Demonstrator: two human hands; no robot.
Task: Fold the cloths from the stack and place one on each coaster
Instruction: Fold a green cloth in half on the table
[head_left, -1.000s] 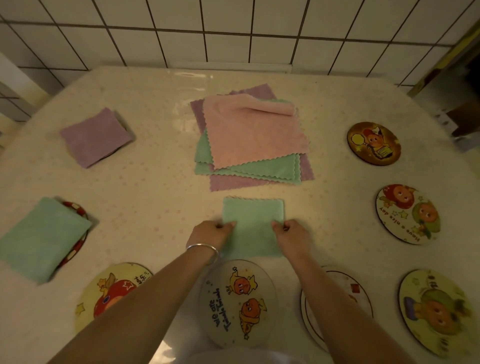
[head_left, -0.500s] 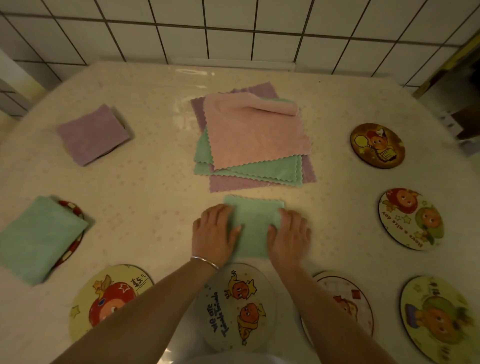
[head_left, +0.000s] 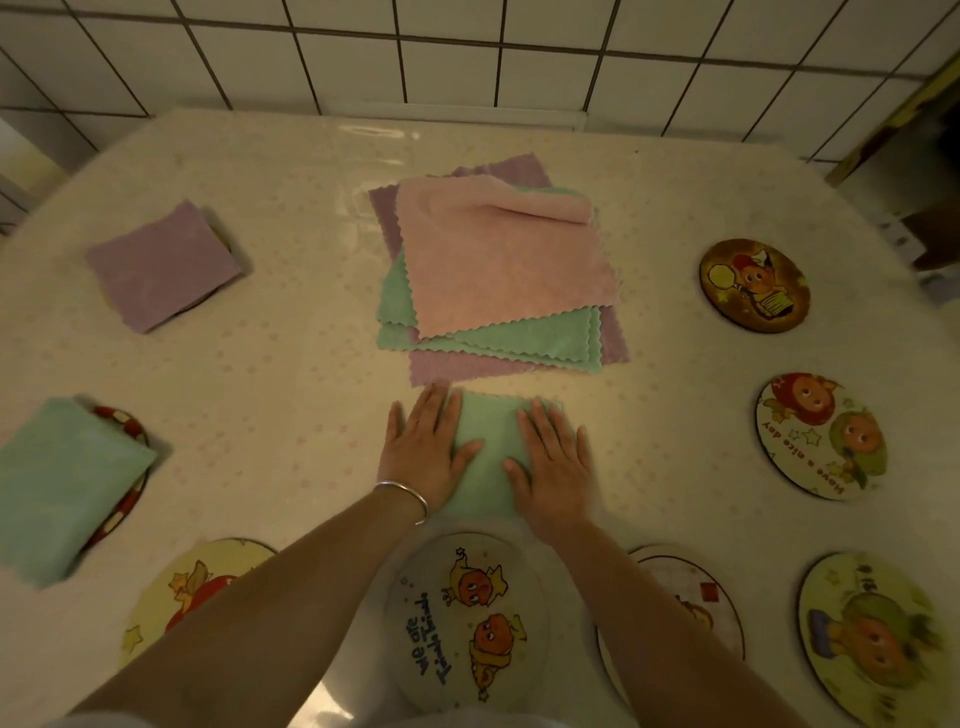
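A folded green cloth (head_left: 488, 452) lies on the table just below the stack. My left hand (head_left: 426, 457) presses flat on its left side, and my right hand (head_left: 553, 467) lies flat on its right side, fingers spread. The stack of cloths (head_left: 498, 270) sits beyond, pink on top, green and purple beneath. A folded purple cloth (head_left: 161, 265) covers a coaster at far left. Another folded green cloth (head_left: 57, 483) rests on a red-rimmed coaster (head_left: 127, 457). A bare coaster with two orange figures (head_left: 467, 623) lies right below my hands.
Bare round coasters lie at lower left (head_left: 192, 587), lower middle right (head_left: 685, 603), lower right (head_left: 872, 639), right (head_left: 821, 436) and upper right (head_left: 753, 283). A white tiled wall (head_left: 467, 52) backs the table. The table edge curves off at the right.
My hands went from pinching the green cloth's sides to lying flat on it, sliding forward over its surface. The cloth itself has stayed in place.
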